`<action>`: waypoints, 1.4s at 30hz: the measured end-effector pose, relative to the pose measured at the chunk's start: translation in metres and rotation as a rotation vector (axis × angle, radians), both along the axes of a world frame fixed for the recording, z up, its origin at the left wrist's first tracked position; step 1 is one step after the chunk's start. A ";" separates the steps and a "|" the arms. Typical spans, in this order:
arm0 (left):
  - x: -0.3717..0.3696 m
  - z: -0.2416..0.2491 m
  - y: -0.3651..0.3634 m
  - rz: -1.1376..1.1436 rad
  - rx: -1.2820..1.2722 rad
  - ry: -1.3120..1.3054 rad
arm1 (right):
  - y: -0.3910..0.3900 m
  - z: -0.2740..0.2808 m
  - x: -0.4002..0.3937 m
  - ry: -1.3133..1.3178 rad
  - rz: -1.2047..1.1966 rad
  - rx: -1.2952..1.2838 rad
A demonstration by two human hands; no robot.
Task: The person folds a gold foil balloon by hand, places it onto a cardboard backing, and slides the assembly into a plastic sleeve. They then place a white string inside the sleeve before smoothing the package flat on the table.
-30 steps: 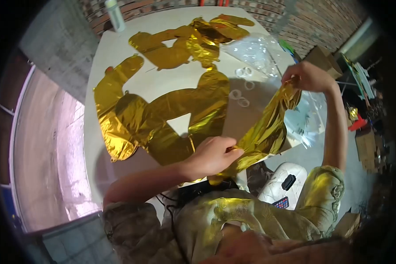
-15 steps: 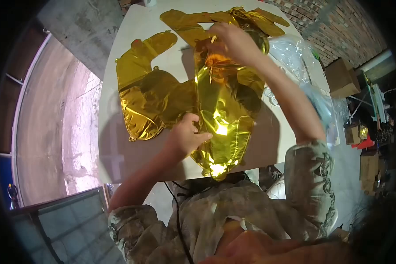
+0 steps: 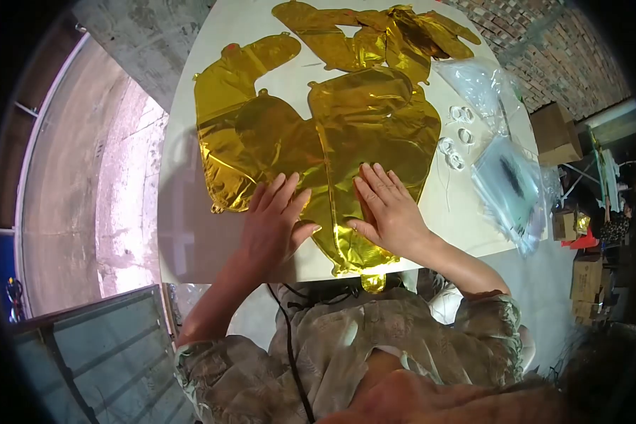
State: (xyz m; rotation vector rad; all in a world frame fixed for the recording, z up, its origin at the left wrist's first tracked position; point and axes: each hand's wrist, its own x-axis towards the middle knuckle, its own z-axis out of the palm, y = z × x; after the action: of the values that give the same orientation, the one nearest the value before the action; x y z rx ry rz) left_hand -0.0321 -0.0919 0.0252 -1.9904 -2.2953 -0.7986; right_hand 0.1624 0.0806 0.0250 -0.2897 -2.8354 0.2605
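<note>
A flat, uninflated gold foil balloon [image 3: 374,134] lies lengthwise in front of me, its tail hanging over the table's near edge. My right hand [image 3: 392,215] rests on its lower part, palm down with the fingers stretched out. To the left, my left hand [image 3: 272,219] is spread with its thumb out, at the lower edges of this balloon and of a second gold foil balloon [image 3: 222,113]. The second one is curved and partly creased. Both hands hold nothing.
More crumpled gold foil balloons [image 3: 403,39] lie at the table's far end. On the right are small coils of white string [image 3: 452,155], a stack of clear plastic bags [image 3: 509,187] and crinkled clear plastic [image 3: 477,81]. A cardboard box [image 3: 555,134] stands beyond the table [image 3: 198,247].
My right hand has come down from the balloon's far end to its near part and flattened. The foil's upper part now lies spread out. My left hand has opened and shifted slightly left.
</note>
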 end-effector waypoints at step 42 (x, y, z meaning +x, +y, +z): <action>-0.135 -0.003 -0.050 0.171 0.018 -0.343 | -0.036 -0.002 -0.175 0.175 0.387 -0.152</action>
State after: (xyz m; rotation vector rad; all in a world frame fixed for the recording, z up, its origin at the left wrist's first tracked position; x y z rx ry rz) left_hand -0.1672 -0.1422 0.0225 -1.7311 -2.5772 -1.2201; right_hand -0.0129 0.0444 0.0225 0.2454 -2.6796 0.5528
